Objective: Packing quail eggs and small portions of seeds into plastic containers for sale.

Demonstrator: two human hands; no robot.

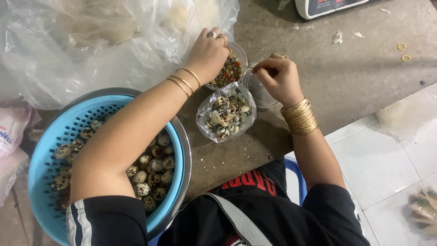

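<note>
Left hand [207, 53] in the upper middle of the frame, fingers curled over the rim of a small clear cup [228, 70] of mixed, speckled filling; grip closed on that rim, rings and gold bangles showing; right hand [276, 77] just right of it, fingers pinched shut on a thin stick [250, 67] pointing toward the cup; empty clear lid [258, 93] beneath the right hand; open plastic bag of broken shells [226, 114] just below both hands, at centre; blue colander [54, 150] of speckled quail eggs [157, 164] inside a metal basin [183, 150] at lower left, under the left forearm; crumpled clear plastic sheeting [91, 41] across the upper left; two yellow rubber bands [403, 51] at upper right.
</note>
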